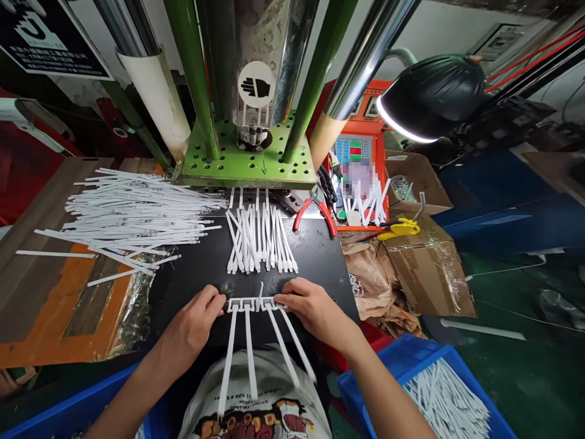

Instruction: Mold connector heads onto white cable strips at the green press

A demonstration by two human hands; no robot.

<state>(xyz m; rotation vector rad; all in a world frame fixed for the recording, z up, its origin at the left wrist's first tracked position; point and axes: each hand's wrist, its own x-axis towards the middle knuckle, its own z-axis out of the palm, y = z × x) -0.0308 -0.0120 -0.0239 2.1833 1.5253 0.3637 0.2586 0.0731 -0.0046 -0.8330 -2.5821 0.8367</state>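
My left hand (196, 317) pinches the left end of a white plastic frame (249, 304), and my right hand (311, 308) grips its right end. Several long white strips (249, 350) hang from the frame toward my lap. A thin white sprue stands up from its middle. Beyond the frame, a bunch of white strips (260, 244) lies on the black table (192, 274). A larger heap of white strips (141, 210) spreads to the left.
A green press plate (251, 164) stands behind the strips. Red-handled pliers (326, 216) lie right of it, near an orange control box (382, 183). A black lamp (434, 97) hangs upper right. Blue crates (388, 366) and a cardboard box (427, 262) stand at the right.
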